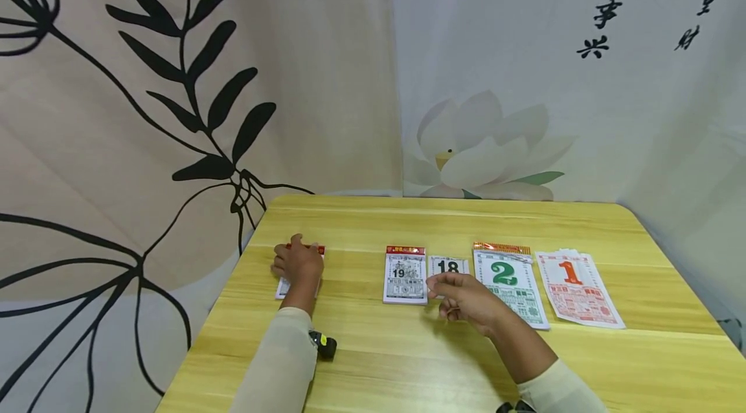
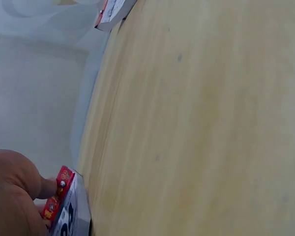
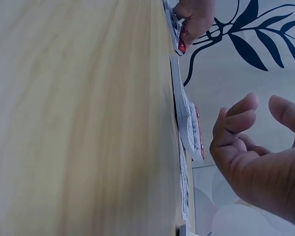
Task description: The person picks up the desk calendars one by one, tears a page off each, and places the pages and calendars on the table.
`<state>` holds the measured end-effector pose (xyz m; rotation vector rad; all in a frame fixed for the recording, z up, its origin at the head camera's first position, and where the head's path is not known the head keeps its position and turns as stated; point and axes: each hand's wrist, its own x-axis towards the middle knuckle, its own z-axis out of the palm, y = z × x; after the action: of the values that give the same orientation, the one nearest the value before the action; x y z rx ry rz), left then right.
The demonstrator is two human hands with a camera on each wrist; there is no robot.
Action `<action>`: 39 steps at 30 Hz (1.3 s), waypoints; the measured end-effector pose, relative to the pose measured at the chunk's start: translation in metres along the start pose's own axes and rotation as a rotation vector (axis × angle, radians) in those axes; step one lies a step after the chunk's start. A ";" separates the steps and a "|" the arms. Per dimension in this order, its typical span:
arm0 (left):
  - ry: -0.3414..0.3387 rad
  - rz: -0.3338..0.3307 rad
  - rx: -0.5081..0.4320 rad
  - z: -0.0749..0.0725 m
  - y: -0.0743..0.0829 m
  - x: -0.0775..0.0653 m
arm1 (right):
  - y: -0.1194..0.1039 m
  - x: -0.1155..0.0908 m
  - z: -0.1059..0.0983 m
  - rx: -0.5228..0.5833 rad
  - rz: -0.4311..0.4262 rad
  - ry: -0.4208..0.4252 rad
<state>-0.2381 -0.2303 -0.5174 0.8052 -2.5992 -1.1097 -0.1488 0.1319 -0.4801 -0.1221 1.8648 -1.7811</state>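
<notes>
My left hand (image 1: pixel 298 265) lies over the top of a small tear-off calendar (image 1: pixel 283 287) at the table's left, its fingers gripping the red header band (image 2: pixel 58 194). Most of that pad's face is hidden beneath the hand. My right hand (image 1: pixel 466 300) hovers in front of a loose sheet marked 18 (image 1: pixel 447 264), thumb and fingers apart and loosely curled, nothing between them. Just left of it lies a second small calendar (image 1: pixel 405 277) showing 19 under a red band. In the right wrist view, the right hand (image 3: pixel 258 152) is raised beside this calendar (image 3: pixel 189 123).
Right of the sheet, partly behind my right forearm, lies a larger calendar with a green 2 (image 1: pixel 507 277). Beside it are loose sheets topped by a red 1 (image 1: pixel 577 287). A patterned curtain (image 1: pixel 326 76) hangs behind the wooden table (image 1: pixel 373 361).
</notes>
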 end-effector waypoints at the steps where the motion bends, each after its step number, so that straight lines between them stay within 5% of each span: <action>1: 0.011 0.003 -0.004 0.001 0.000 0.000 | 0.000 0.000 0.000 -0.001 0.000 -0.001; 9: 0.084 0.007 -0.097 0.000 0.008 -0.003 | -0.001 -0.001 0.000 0.002 0.003 -0.002; 16: 0.102 0.089 -0.186 -0.003 0.020 -0.005 | -0.001 -0.001 -0.002 0.000 0.001 0.002; 32: 0.002 0.235 -0.269 -0.002 0.049 -0.020 | -0.001 -0.003 -0.001 0.013 -0.001 0.000; 39: -0.062 0.237 -0.282 -0.003 0.066 -0.033 | 0.000 -0.004 0.001 0.015 -0.006 -0.001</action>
<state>-0.2357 -0.1767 -0.4671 0.3958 -2.4270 -1.4012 -0.1455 0.1329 -0.4786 -0.1234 1.8518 -1.7980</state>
